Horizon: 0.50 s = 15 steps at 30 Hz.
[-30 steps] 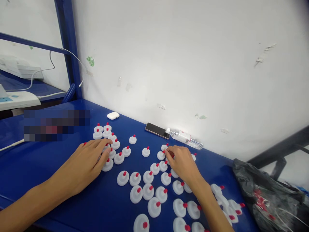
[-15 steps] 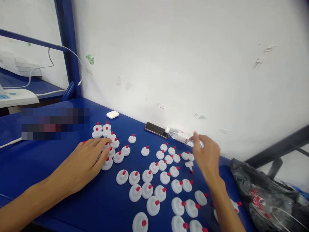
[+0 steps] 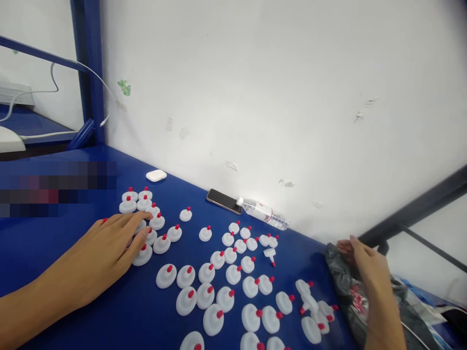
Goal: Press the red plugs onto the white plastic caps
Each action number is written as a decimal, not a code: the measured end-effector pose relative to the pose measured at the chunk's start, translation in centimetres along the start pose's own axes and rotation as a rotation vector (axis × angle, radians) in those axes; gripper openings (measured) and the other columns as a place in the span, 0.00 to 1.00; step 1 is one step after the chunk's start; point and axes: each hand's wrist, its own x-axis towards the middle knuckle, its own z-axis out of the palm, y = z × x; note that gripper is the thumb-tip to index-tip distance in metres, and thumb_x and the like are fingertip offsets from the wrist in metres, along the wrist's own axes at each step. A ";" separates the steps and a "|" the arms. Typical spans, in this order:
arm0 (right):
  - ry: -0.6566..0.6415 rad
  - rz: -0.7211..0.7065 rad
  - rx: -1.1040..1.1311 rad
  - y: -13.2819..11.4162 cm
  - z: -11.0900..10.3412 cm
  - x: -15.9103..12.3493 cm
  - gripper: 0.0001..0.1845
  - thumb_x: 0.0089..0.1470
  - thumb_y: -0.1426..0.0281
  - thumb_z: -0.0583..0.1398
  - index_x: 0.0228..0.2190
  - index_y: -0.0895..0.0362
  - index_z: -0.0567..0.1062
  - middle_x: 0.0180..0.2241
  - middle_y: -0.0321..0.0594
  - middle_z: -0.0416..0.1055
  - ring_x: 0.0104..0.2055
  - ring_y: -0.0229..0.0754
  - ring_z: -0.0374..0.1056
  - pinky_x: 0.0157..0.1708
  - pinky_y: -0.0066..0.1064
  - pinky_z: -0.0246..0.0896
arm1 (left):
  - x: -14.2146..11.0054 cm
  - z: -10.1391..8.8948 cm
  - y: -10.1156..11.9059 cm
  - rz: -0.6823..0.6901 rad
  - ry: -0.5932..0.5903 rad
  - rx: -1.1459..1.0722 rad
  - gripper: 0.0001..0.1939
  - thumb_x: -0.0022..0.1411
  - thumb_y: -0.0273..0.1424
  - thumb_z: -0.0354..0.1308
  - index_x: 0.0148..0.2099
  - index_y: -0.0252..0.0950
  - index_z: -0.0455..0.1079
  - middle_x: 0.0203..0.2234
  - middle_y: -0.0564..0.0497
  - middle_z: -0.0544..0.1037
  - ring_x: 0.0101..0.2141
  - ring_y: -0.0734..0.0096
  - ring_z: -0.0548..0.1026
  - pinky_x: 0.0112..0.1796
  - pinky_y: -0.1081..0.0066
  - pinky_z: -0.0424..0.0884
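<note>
My left hand (image 3: pixel 100 243) lies palm down at the left, over a cluster of white nozzle caps with red tips (image 3: pixel 156 222). Its fingers are loosely stretched, and the fingertips touch or hover just above some caps; what lies under the palm is hidden. At the far right, my right hand (image 3: pixel 372 272) is at the mouth of a black plastic bag (image 3: pixel 335 267), fingers extended and partly apart, with nothing visible in them. Red pieces (image 3: pixel 357 299) show inside the bag. More nozzle caps (image 3: pixel 213 319) stand tip-up across the blue table (image 3: pixel 120 316).
A phone (image 3: pixel 224 201) and a clear water bottle (image 3: pixel 264 212) lie along the wall, with a white earbud case (image 3: pixel 156 175) to their left. Several caps (image 3: pixel 312 311) lie tipped in a heap near the bag. A dark metal bar (image 3: pixel 419 209) slants behind the bag.
My right hand has moved right and down, from beside the bottle to the black bag. My left hand stays over the same caps. The view has turned slightly right.
</note>
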 end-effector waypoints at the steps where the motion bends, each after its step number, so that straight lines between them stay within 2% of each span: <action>1: -0.054 0.012 0.039 1.1 0.2 0.2 0.20 0.81 0.51 0.70 0.46 0.55 0.85 0.42 0.36 0.85 0.41 0.43 0.83 0.46 0.40 0.83 | -0.1 0.2 -0.5 0.045 -0.009 0.023 0.31 0.84 0.33 0.44 0.68 0.41 0.88 0.71 0.32 0.86 0.69 0.32 0.84 0.59 0.38 0.84; 4: -0.136 0.023 0.095 3.6 1.9 0.4 0.19 0.82 0.52 0.71 0.51 0.56 0.85 0.45 0.37 0.85 0.39 0.42 0.82 0.41 0.37 0.84 | -0.2 0.7 -1.6 0.127 -0.023 0.088 0.33 0.83 0.31 0.43 0.70 0.40 0.87 0.71 0.30 0.86 0.68 0.29 0.85 0.55 0.35 0.86; 7: -0.156 0.002 0.068 4.8 4.3 0.2 0.19 0.81 0.52 0.72 0.53 0.56 0.85 0.47 0.38 0.86 0.41 0.44 0.84 0.42 0.38 0.86 | -0.1 1.0 -2.0 0.163 -0.018 0.127 0.33 0.82 0.28 0.43 0.72 0.41 0.87 0.72 0.30 0.85 0.66 0.29 0.86 0.53 0.35 0.87; 11: -0.206 -0.024 -0.043 4.8 6.8 -0.5 0.20 0.81 0.51 0.72 0.52 0.55 0.87 0.48 0.39 0.88 0.45 0.46 0.86 0.48 0.42 0.87 | -0.1 0.9 -1.9 0.182 -0.007 0.146 0.33 0.86 0.30 0.42 0.73 0.38 0.85 0.72 0.29 0.84 0.66 0.29 0.86 0.54 0.35 0.87; 15: -0.225 -0.022 -0.162 4.1 8.4 -1.7 0.19 0.81 0.52 0.72 0.55 0.55 0.87 0.53 0.42 0.88 0.50 0.49 0.87 0.54 0.46 0.88 | -0.4 0.4 -1.2 0.143 0.001 0.132 0.32 0.86 0.30 0.42 0.71 0.39 0.87 0.72 0.30 0.85 0.68 0.31 0.84 0.56 0.37 0.86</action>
